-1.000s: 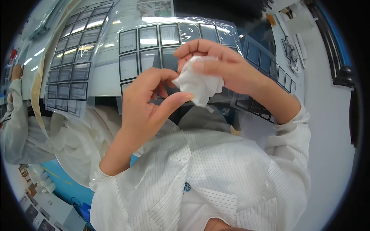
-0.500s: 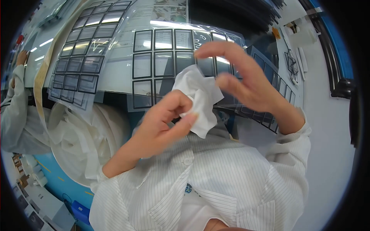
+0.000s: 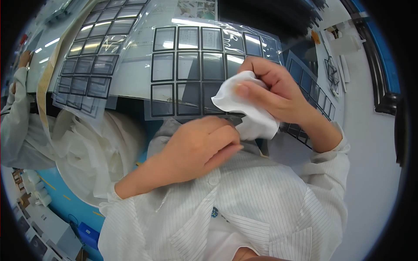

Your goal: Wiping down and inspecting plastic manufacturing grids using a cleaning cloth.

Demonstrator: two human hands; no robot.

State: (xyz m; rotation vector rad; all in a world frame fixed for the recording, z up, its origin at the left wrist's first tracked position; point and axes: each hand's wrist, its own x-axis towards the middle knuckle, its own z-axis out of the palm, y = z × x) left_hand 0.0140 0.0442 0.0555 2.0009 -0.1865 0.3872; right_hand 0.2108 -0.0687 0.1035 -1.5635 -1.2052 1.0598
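Note:
A crumpled white cloth is gripped in my right hand, the thumb pressed on top of it and the fingers behind. My left hand is closed just below and to the left, its fingers curled together near the front edge of the sheet. Whether it holds anything is hidden. Beneath and beyond both hands lies a clear sheet with rows of black-framed square panes, its near edge at the table's front. The cloth and my right hand cover part of its right side.
More sheets of framed panes lie at left and right. A white bin with crumpled film stands left below the table. Dark strips are piled at the back. Another person's sleeve shows at far left.
The cloth has passed from my left hand into my right, which has closed on it and moved slightly down. My left hand has let go of the cloth and turned palm down.

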